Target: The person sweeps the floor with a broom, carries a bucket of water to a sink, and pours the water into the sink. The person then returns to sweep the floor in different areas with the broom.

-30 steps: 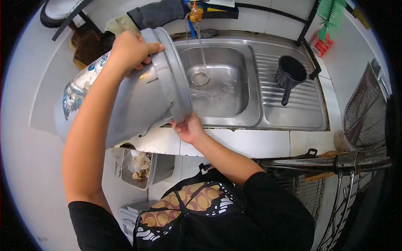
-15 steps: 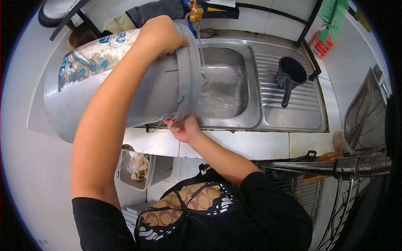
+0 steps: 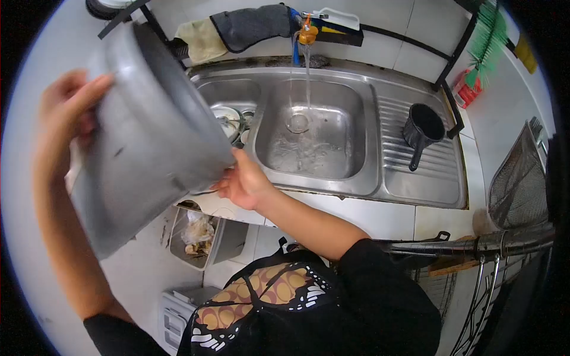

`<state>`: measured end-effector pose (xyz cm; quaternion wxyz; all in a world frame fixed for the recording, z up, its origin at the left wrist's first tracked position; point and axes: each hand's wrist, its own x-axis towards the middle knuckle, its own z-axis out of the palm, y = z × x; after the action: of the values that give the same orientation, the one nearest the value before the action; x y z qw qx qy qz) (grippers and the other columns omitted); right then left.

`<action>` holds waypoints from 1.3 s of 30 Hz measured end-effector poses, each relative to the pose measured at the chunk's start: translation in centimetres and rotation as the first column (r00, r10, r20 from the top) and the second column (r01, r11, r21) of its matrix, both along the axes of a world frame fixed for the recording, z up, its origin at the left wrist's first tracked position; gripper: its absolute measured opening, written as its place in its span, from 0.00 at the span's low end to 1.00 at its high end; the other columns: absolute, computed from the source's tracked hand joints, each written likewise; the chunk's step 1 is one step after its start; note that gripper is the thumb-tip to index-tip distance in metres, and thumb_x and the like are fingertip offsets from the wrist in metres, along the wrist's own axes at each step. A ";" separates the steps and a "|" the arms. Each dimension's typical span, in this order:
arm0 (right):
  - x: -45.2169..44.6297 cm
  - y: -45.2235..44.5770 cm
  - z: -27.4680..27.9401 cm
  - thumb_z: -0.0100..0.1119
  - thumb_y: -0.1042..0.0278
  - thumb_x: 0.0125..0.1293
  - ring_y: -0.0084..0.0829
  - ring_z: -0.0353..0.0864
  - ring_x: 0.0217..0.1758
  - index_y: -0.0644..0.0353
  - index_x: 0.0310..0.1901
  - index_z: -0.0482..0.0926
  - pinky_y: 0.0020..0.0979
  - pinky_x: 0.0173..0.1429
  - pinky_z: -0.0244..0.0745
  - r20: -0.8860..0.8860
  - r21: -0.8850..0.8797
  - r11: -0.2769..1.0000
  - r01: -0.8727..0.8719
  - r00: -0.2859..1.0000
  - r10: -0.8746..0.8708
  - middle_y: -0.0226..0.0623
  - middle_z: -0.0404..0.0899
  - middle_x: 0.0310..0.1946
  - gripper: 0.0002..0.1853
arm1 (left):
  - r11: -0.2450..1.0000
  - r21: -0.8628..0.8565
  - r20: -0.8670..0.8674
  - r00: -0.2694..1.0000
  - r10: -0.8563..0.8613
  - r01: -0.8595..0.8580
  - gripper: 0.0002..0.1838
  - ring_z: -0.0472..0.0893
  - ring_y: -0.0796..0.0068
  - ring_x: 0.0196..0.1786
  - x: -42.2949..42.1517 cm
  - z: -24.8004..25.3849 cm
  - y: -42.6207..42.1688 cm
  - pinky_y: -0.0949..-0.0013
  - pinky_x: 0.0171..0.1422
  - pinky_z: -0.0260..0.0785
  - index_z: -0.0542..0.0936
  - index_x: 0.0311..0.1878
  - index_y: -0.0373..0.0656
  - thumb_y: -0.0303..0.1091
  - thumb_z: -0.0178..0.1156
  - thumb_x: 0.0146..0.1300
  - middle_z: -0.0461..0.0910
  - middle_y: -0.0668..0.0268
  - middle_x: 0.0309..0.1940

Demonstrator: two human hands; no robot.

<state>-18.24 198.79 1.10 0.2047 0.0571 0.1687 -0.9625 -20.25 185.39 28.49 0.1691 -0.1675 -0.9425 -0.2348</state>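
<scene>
1. Bucket: tilted, held in the air left of the running-water basin, over the near edge of the tiled table. Mouth points up and right; contents, if any, can't be seen.
2. Left hand: fingers grasping the upper side wall, thumb on the outside. Blurred, so grip firmness can't be judged.
3. Right hand: fingers curled on the lower rim end, near the sink's front edge.
4. Handling, my take: two-point hold suits the bulk. Left carries and sets tilt, right steadies the rim. Wet smooth wall probably slips, so grip at the rim if possible.
5. Mind clearance: dishes sit in the left basin just beyond the rim; waste bin is below. Turn slowly.
6. Materials: bucket is smooth grey, likely plastic, round, tapered, scuffed. Sink is brushed-looking metal, rounded corners, ribbed drainboard. Dark dipper there looks glossy. Water falls thin from the orange tap.
</scene>
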 end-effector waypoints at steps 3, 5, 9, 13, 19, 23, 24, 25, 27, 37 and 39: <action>0.9 -1.7 4.3 0.39 0.47 0.64 0.40 0.75 0.33 0.59 0.52 0.61 0.31 0.30 0.73 -0.152 0.077 0.994 -0.081 0.984 0.092 0.42 0.68 0.39 0.25 | 0.975 0.218 -0.136 0.988 0.071 -0.040 0.15 0.57 0.91 0.13 1.8 1.0 -9.4 0.85 0.17 0.47 0.72 0.26 0.46 0.48 0.56 0.55 0.58 0.82 0.11; 1.0 -3.0 6.1 0.41 0.49 0.64 0.40 0.76 0.34 0.59 0.54 0.60 0.33 0.33 0.76 -0.262 0.173 0.976 -0.130 0.949 0.173 0.43 0.67 0.41 0.24 | 0.905 0.418 -0.129 0.980 0.150 -0.084 0.16 0.66 0.88 0.22 4.0 1.0 -15.2 0.84 0.25 0.56 0.71 0.38 0.42 0.46 0.53 0.59 0.67 0.75 0.22; 0.1 -3.4 7.7 0.49 0.55 0.61 0.39 0.76 0.40 0.59 0.50 0.67 0.36 0.43 0.74 -0.578 0.625 0.766 0.149 0.748 0.326 0.44 0.70 0.43 0.20 | 0.681 0.724 -0.024 0.982 0.186 -0.111 0.21 0.76 0.78 0.42 9.1 -0.3 -22.6 0.74 0.44 0.67 0.68 0.52 0.36 0.43 0.48 0.62 0.75 0.63 0.43; -5.8 5.2 10.4 0.55 0.66 0.52 0.40 0.72 0.46 0.62 0.38 0.76 0.37 0.52 0.66 -0.756 0.156 -0.196 0.968 0.245 0.607 0.43 0.74 0.41 0.12 | 0.477 0.852 0.156 0.974 0.167 -0.218 0.22 0.69 0.70 0.55 14.6 -2.4 -28.9 0.64 0.62 0.58 0.66 0.54 0.35 0.42 0.46 0.63 0.70 0.58 0.52; -16.1 23.1 14.6 0.50 0.58 0.59 0.46 0.75 0.42 0.59 0.36 0.77 0.43 0.44 0.70 -0.410 0.049 -0.930 0.365 0.856 0.315 0.48 0.76 0.36 0.14 | 0.344 0.863 0.294 0.921 0.255 -0.371 0.18 0.73 0.82 0.30 21.7 -8.8 -33.9 0.77 0.39 0.65 0.69 0.50 0.39 0.39 0.51 0.61 0.75 0.70 0.30; -19.7 27.4 13.4 0.46 0.50 0.60 0.50 0.73 0.42 0.63 0.34 0.75 0.45 0.44 0.66 -0.345 0.127 -0.939 0.319 0.902 0.260 0.52 0.75 0.38 0.21 | 0.182 0.903 0.222 0.785 0.578 -0.390 0.10 0.62 0.92 0.15 21.9 -12.7 -28.3 0.86 0.21 0.54 0.71 0.42 0.42 0.34 0.54 0.59 0.67 0.80 0.16; -20.2 27.5 13.4 0.46 0.49 0.60 0.51 0.73 0.41 0.63 0.34 0.75 0.45 0.43 0.66 -0.320 0.092 -0.949 0.303 0.911 0.260 0.51 0.75 0.37 0.21 | 0.205 0.891 0.243 0.809 0.535 -0.404 0.08 0.63 0.92 0.16 22.4 -13.3 -28.5 0.86 0.21 0.54 0.71 0.40 0.43 0.33 0.54 0.59 0.68 0.79 0.16; -20.0 27.3 14.0 0.47 0.49 0.59 0.50 0.74 0.40 0.61 0.33 0.76 0.44 0.43 0.67 -0.281 0.102 -0.927 0.361 0.904 0.321 0.50 0.76 0.33 0.21 | 0.230 0.879 0.265 0.829 0.492 -0.418 0.07 0.64 0.92 0.17 23.0 -13.8 -28.6 0.86 0.20 0.55 0.71 0.38 0.43 0.32 0.54 0.59 0.69 0.79 0.17; -21.4 27.7 13.9 0.51 0.51 0.57 0.49 0.74 0.42 0.61 0.33 0.77 0.44 0.45 0.67 -0.243 0.019 -0.952 0.304 0.925 0.291 0.51 0.76 0.37 0.18 | 0.270 0.854 0.311 0.851 0.423 -0.445 0.07 0.65 0.92 0.18 24.2 -14.5 -29.4 0.86 0.21 0.56 0.71 0.39 0.42 0.32 0.55 0.59 0.70 0.78 0.19; -32.0 31.5 13.9 0.62 0.70 0.46 0.45 0.76 0.38 0.67 0.32 0.76 0.39 0.39 0.72 -0.046 -0.032 -0.985 0.171 0.984 0.172 0.51 0.76 0.34 0.12 | 0.135 0.860 0.396 0.810 0.433 -0.492 0.12 0.73 0.86 0.24 29.5 -17.8 -30.0 0.84 0.30 0.65 0.70 0.43 0.37 0.30 0.56 0.56 0.76 0.69 0.27; -36.9 36.3 13.2 0.60 0.69 0.46 0.49 0.77 0.33 0.69 0.30 0.76 0.41 0.36 0.72 0.061 -0.046 -0.983 0.180 0.982 0.177 0.53 0.76 0.28 0.12 | 0.097 0.857 0.391 0.761 0.517 -0.506 0.10 0.70 0.87 0.20 29.2 -18.3 -28.5 0.85 0.26 0.63 0.70 0.38 0.38 0.31 0.57 0.56 0.75 0.70 0.24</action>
<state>-55.17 235.12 14.30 0.0501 -0.1110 -0.9736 -0.1932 8.97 156.92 10.22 0.3072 0.2979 -0.6197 -0.6579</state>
